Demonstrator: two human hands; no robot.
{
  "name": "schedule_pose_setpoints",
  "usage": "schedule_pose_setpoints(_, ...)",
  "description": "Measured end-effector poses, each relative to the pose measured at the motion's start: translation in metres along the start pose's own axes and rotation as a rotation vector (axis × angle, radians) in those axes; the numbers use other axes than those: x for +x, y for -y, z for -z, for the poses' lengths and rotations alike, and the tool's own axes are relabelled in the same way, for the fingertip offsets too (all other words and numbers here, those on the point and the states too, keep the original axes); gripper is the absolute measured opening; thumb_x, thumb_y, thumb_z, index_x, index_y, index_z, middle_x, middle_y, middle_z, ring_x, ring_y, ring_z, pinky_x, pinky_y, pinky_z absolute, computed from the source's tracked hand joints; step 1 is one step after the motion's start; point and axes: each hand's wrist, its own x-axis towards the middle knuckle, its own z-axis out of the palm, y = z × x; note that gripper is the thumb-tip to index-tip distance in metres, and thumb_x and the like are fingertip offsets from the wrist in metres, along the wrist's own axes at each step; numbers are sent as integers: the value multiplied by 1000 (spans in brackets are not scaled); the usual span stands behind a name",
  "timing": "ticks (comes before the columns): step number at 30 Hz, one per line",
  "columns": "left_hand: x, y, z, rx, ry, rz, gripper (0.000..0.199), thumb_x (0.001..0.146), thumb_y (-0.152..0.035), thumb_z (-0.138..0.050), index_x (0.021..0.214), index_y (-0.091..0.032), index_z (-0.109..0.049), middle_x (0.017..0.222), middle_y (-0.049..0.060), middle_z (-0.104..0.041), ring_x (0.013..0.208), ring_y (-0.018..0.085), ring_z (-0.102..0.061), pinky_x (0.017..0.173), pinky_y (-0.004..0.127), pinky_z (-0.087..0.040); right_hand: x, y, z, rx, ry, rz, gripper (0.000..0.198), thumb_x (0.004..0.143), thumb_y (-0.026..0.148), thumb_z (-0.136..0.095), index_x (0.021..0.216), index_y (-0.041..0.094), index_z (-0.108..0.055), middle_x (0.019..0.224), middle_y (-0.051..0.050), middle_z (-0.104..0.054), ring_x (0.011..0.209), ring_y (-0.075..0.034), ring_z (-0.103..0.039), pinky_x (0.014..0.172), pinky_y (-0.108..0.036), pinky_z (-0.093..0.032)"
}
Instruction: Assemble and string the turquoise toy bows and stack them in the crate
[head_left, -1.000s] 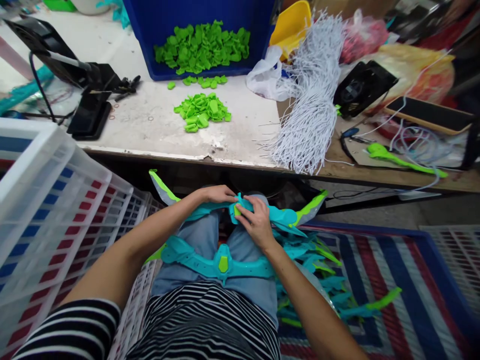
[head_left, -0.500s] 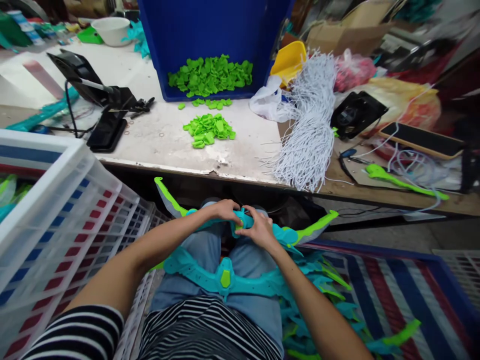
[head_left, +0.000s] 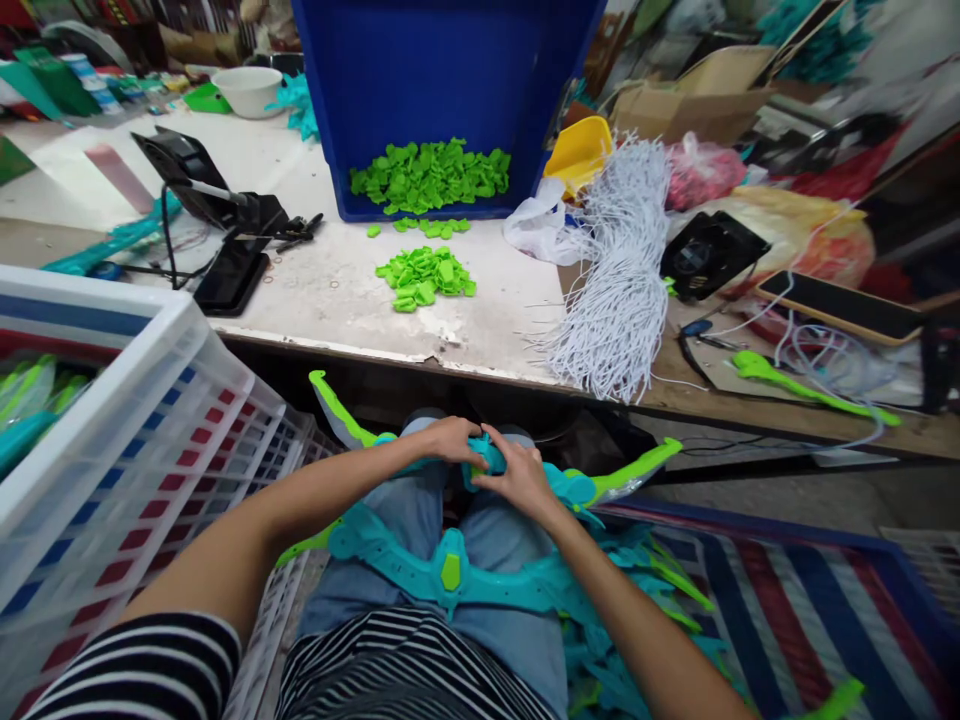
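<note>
Above my knees, both hands are closed around the middle of a teal and green toy bow (head_left: 574, 487). My left hand (head_left: 452, 440) grips it from the left, and my right hand (head_left: 519, 478) pinches the centre from the right, thumbs facing each other. A bit of green shows between the fingers; the rest of the centre is hidden. The bow's green tips stick out on both sides. Across my lap lies a second toy bow (head_left: 495, 590), teal with a green piece in its middle.
A blue bin (head_left: 450, 70) holding green plastic pieces (head_left: 431, 175) stands on the table (head_left: 330, 325), with a loose green pile (head_left: 426, 278) before it. White strings (head_left: 611, 300) lie to the right. A white basket (head_left: 172, 400) stands left; more teal bow parts (head_left: 637, 640) lie right.
The view has shifted slightly, so the table and bin appear lower. Both hands stay on the centre of the held bow, with only small finger movement.
</note>
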Motion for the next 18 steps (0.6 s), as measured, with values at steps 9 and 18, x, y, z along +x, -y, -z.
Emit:
schedule_pose_setpoints(9,-43,-1,-50,483,-428,-212,45,91,-15,-41,133,-28,-47,122,14,-55,102,24,-58,88,39,-44,129,22,96,101,-326,160,33,81,28,-55,108,14,-66,111,-12,-67,107,-30,-57,99,-49,-41)
schedule_pose_setpoints(18,-78,7,-100,233,-519,-188,49,82,-18,-58,131,-21,-49,144,18,-36,132,35,-36,103,53,-39,239,50,90,-224,-296,104,31,83,21,-52,110,16,-65,111,-12,-65,112,-29,-51,97,-48,-39)
